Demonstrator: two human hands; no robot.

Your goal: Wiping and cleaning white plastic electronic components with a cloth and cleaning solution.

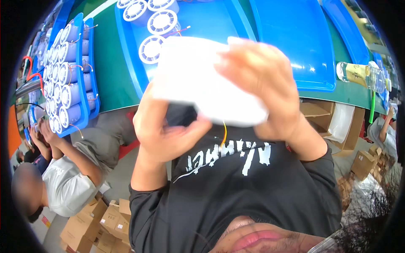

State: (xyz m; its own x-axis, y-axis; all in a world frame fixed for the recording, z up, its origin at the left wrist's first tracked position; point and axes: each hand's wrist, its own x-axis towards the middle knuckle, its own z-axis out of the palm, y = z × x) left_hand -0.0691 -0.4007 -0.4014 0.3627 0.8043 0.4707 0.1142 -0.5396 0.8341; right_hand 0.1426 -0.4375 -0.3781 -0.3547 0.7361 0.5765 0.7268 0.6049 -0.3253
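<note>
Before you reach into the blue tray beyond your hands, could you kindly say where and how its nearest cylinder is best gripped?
I would probably pinch the nearest cylinder by its curved sides, coming from the left: its round end faces the camera, other cylinders crowd its far side, and the white piece covers its right.

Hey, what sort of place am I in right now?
Probably a factory assembly or packing area: there's a blue tray of matching white-ended cylindrical parts, a long green worktop, and piled cardboard boxes.
</note>
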